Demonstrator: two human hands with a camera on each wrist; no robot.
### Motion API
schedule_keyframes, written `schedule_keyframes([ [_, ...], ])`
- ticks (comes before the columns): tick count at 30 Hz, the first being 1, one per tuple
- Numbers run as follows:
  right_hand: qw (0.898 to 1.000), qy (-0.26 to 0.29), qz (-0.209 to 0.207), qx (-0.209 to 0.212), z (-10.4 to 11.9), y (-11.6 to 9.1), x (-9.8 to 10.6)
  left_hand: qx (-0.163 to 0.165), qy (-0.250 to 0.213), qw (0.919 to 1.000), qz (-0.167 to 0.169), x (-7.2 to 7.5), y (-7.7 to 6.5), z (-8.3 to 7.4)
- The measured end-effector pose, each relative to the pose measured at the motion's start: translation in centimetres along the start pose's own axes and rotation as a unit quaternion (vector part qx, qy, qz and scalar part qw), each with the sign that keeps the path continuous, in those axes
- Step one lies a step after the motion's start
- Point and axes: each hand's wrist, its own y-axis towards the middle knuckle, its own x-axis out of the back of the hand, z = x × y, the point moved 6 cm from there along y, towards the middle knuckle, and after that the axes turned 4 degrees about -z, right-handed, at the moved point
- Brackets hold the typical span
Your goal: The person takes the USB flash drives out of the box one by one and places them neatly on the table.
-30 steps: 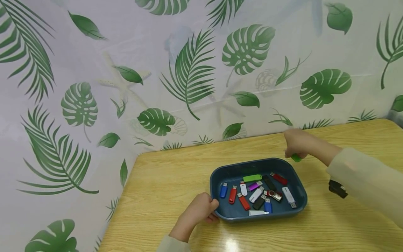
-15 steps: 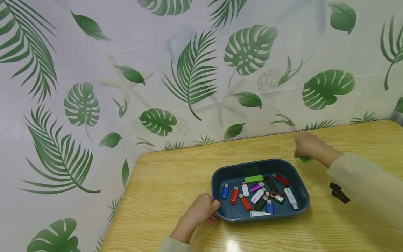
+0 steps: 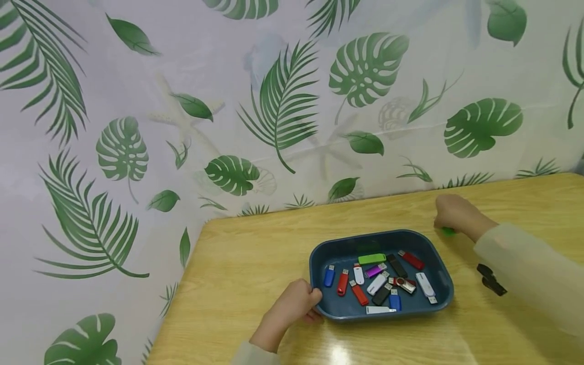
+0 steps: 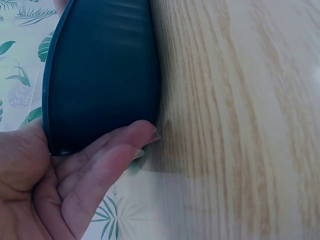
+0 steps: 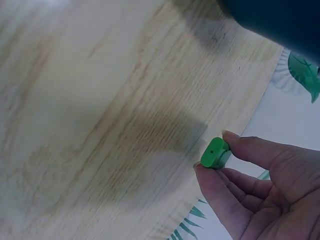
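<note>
My left hand (image 3: 292, 304) grips the left end of a dark blue tray (image 3: 342, 248), thumb at the rim and fingers under the outer wall. The left wrist view shows those fingers against the tray's side (image 4: 102, 80). Inside the tray lie several USB sticks, among them a lime green one (image 3: 371, 259), a purple one (image 3: 375, 270) and a white one (image 3: 426, 286). Beyond the tray's back right corner, my right hand (image 3: 458, 215) pinches a green USB stick (image 5: 216, 154) between thumb and index finger, its rounded end toward the right wrist camera.
A light wood-grain table (image 3: 246, 263) carries the tray and meets a leaf-print cloth (image 3: 219, 101) along its back and left edges. Below the right sleeve (image 3: 524, 263) a small black object (image 3: 491, 280) shows.
My right hand has moved right and slightly down in the head view, farther from the tray, with the green USB stick still in it. The left hand keeps its grip on the tray.
</note>
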Motion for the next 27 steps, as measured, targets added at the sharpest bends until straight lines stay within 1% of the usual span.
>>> schedule_keyframes([
  [3,1.000,0.008,0.006,-0.001,-0.3,0.6,-0.3,0.008,-0.001,1.0000,0.000,-0.1,0.0,0.3],
  [8,1.000,0.001,-0.017,0.005,-1.0,1.2,-0.8,0.011,-0.005,0.9999,0.000,-0.2,-0.1,0.3],
  [12,0.999,-0.004,-0.033,0.007,-1.1,1.4,-0.8,0.008,-0.003,1.0000,0.002,-0.1,0.0,0.2],
  [21,0.998,0.019,-0.053,-0.012,-1.1,1.1,-0.7,0.002,-0.010,0.9999,0.004,-0.1,-0.1,0.0],
  [27,0.998,0.018,-0.057,-0.023,-1.3,1.0,-0.9,0.003,-0.010,0.9999,0.005,-0.1,-0.1,0.2],
])
